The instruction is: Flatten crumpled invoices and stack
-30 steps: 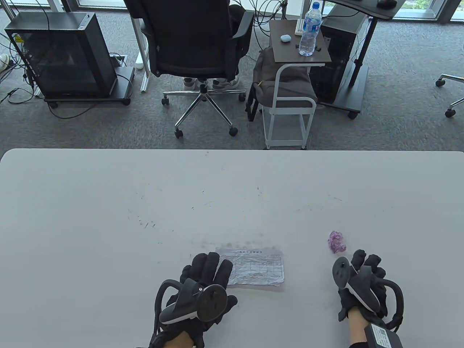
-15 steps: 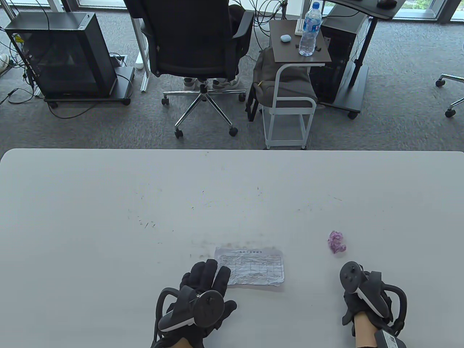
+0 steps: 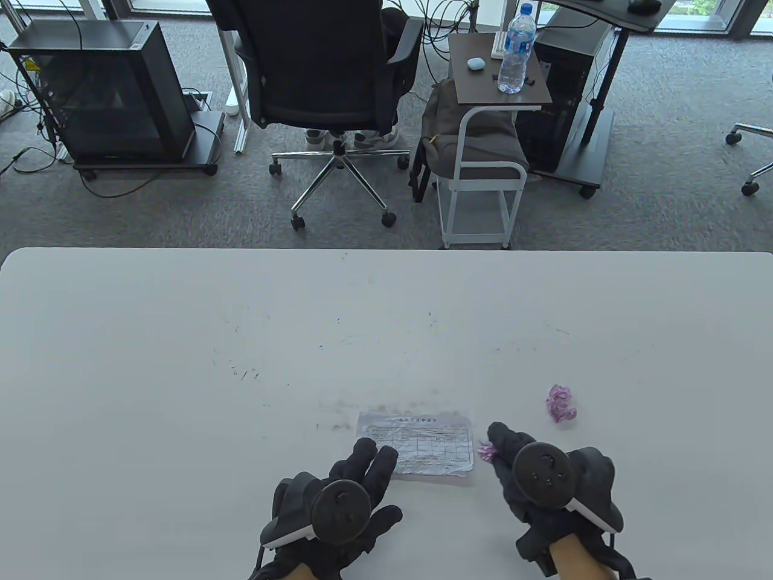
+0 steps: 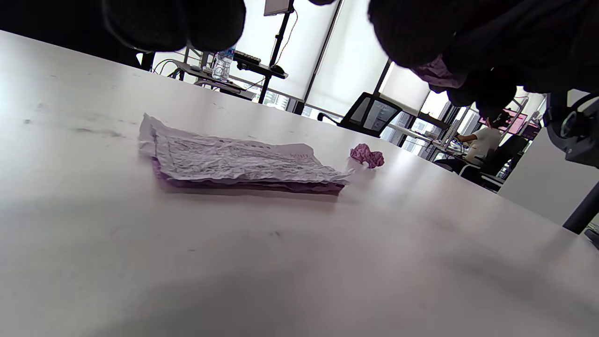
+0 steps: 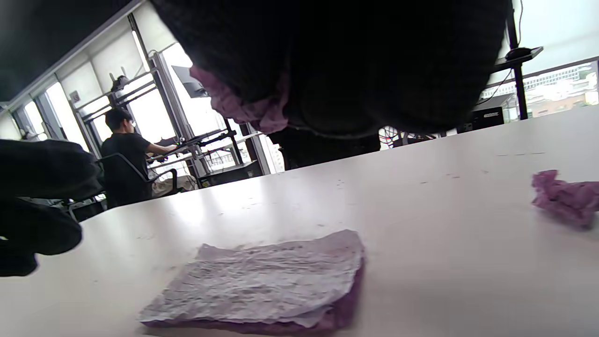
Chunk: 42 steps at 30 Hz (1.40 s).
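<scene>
Flat stack of wrinkled invoices (image 3: 416, 444), white sheet with a printed grid on top, purple sheet underneath, near the table's front edge. Small purple paper ball (image 3: 561, 403) off to the right. Another purple crumpled paper (image 3: 485, 450) pinched just beside the stack.

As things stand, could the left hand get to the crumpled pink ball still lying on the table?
Probably not easily: the left hand sits by the flattened stack, while the pink ball lies well off to the right, beyond the right hand, which holds another pink crumpled paper and stands between.
</scene>
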### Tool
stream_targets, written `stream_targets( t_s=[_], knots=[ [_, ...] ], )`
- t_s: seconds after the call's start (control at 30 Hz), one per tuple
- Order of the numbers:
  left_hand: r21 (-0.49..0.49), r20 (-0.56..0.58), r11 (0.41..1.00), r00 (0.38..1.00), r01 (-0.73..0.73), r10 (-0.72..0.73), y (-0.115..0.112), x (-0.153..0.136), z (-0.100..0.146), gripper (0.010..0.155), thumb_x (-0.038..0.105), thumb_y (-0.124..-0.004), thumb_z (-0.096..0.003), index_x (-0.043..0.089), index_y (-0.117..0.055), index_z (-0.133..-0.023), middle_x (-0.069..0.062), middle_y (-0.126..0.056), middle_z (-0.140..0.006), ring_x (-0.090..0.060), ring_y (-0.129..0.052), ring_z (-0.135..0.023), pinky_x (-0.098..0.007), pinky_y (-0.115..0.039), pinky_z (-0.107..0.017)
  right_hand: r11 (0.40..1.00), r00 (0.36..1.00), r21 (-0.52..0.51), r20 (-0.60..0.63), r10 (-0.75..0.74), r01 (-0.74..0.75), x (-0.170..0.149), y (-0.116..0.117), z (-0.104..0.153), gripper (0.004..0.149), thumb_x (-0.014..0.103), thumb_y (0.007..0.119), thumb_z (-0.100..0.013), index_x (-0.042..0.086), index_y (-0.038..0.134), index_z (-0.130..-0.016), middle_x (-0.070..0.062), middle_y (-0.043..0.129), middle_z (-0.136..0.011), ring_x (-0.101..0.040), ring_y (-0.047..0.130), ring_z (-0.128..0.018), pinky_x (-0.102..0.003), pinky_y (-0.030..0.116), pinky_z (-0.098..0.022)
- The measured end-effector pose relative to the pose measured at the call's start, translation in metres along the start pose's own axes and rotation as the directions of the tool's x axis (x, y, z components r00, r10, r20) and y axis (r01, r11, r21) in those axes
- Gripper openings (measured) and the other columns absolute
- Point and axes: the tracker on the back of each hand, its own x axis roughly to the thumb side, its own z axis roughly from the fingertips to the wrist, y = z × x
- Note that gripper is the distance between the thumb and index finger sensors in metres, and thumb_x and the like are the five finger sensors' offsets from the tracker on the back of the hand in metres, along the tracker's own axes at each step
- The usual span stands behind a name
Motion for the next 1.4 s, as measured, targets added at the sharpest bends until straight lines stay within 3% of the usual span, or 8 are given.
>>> stream_targets(
  t_s=[0.3, 0.5, 0.7, 0.83, 1.07, 1.2, 1.3, 1.4],
  knots=[
    [-0.013, 0.137, 0.906, 0.897, -0.422, 0.42, -0.007, 0.001, 0.004, 0.097, 0.049, -0.071, -0.0578, 0.004, 0.0, -0.105, -0.033, -0.028, -0.108, -0.039, -0.084, -0.084, -0.052, -0.077, -0.059, 0.986, 0.946, 0.085, 0.28, -0.161, 0.142, 0.044, 0.043, 0.019, 0.052, 0.021, 0.081, -0.052, 0.013, 0.061, -0.099, -0.015, 0.088, -0.078, -0.028, 0.094, -0.055, -0.034, 0.09, -0.031],
    [0.0, 0.13, 0.784, 0.777, -0.621, 0.616, -0.011, -0.001, -0.001, 0.073, 0.026, -0.07, -0.0604, 0.008, -0.021, -0.111, -0.021, -0.058, -0.104, -0.029, -0.094, -0.071, -0.048, -0.082, -0.056, 0.976, 0.921, 0.069, 0.325, -0.216, 0.205, 0.038, 0.045, 0.022, 0.059, 0.022, 0.082, -0.05, 0.008, 0.056, -0.1, -0.012, 0.089, -0.076, -0.027, 0.096, -0.053, -0.033, 0.09, -0.03],
    [-0.144, 0.111, 0.553, 0.542, -0.82, 0.833, -0.016, -0.012, -0.002, 0.079, 0.025, -0.076, -0.0595, 0.015, -0.019, -0.114, -0.02, -0.049, -0.105, -0.033, -0.087, -0.079, -0.057, -0.074, -0.063, 0.955, 0.904, 0.032, 0.314, -0.289, 0.294, 0.029, 0.039, 0.02, 0.059, 0.022, 0.082, -0.05, 0.006, 0.056, -0.1, -0.013, 0.089, -0.076, -0.027, 0.095, -0.053, -0.033, 0.09, -0.03],
    [-0.126, 0.113, 0.525, 0.514, -0.842, 0.851, -0.015, -0.02, -0.002, 0.069, 0.022, -0.08, -0.0577, 0.009, -0.043, -0.114, -0.021, -0.045, -0.106, -0.033, -0.086, -0.082, -0.056, -0.075, -0.065, 0.942, 0.895, 0.036, 0.302, -0.328, 0.333, 0.023, 0.038, 0.02, 0.052, 0.022, 0.082, -0.051, 0.008, 0.062, -0.097, -0.014, 0.089, -0.076, -0.028, 0.095, -0.053, -0.034, 0.09, -0.03],
    [-0.006, 0.125, 0.597, 0.592, -0.802, 0.796, -0.007, -0.025, 0.004, 0.055, 0.022, -0.074, -0.0589, 0.007, -0.055, -0.108, -0.023, -0.07, -0.097, -0.02, -0.103, -0.057, -0.051, -0.082, -0.06, 0.938, 0.893, 0.018, 0.297, -0.337, 0.347, 0.022, 0.035, 0.022, 0.049, 0.021, 0.081, -0.05, 0.009, 0.065, -0.095, -0.014, 0.089, -0.076, -0.028, 0.095, -0.053, -0.034, 0.09, -0.029],
    [0.075, 0.157, 0.675, 0.677, -0.734, 0.719, -0.002, -0.022, 0.008, 0.061, 0.023, -0.075, -0.0589, 0.01, -0.047, -0.112, -0.019, -0.07, -0.097, -0.023, -0.099, -0.062, -0.055, -0.077, -0.062, 0.932, 0.886, 0.049, 0.294, -0.358, 0.36, 0.021, 0.037, 0.021, 0.056, 0.023, 0.081, -0.051, 0.008, 0.058, -0.1, -0.013, 0.087, -0.079, -0.027, 0.094, -0.056, -0.034, 0.09, -0.032],
    [0.08, 0.183, 0.789, 0.787, -0.609, 0.589, 0.002, -0.015, 0.009, 0.066, 0.022, -0.077, -0.0573, 0.009, -0.044, -0.112, -0.017, -0.07, -0.096, -0.025, -0.098, -0.065, -0.057, -0.076, -0.062, 0.933, 0.895, 0.13, 0.264, -0.358, 0.335, 0.018, 0.04, 0.021, 0.084, 0.046, 0.079, -0.051, 0.007, 0.031, -0.108, -0.023, 0.057, -0.102, -0.038, 0.078, -0.075, -0.046, 0.082, -0.047],
    [0.099, 0.19, 0.875, 0.872, -0.474, 0.451, 0.003, -0.004, 0.009, 0.07, 0.021, -0.081, -0.0551, 0.009, -0.043, -0.112, -0.016, -0.067, -0.097, -0.025, -0.097, -0.067, -0.058, -0.075, -0.063, 0.937, 0.891, 0.099, 0.291, -0.349, 0.335, 0.015, 0.039, 0.019, 0.092, 0.054, 0.079, -0.047, 0.006, 0.03, -0.108, -0.033, 0.043, -0.108, -0.045, 0.071, -0.084, -0.053, 0.078, -0.052]
  ],
)
